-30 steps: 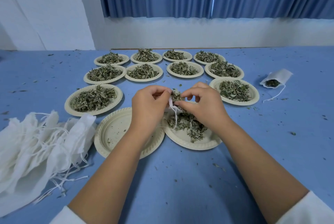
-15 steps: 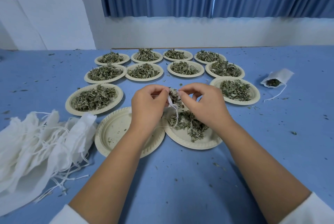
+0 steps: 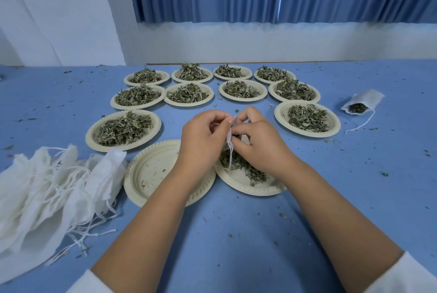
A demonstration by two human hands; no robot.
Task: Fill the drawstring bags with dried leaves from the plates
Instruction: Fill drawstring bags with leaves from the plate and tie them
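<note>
My left hand [image 3: 201, 137] and right hand [image 3: 261, 142] have closed together, both pinching the bag [image 3: 229, 135] between them, above the plate [image 3: 237, 180]. The leaf tuft that stood over my hands is gone, so I judge it's in.

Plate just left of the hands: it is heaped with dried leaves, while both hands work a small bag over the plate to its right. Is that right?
Not quite. The head view shows the left plate nearly bare, holding only a few leaf crumbs. The rest stands: the left hand and the right hand work a small bag over the right plate.
</note>
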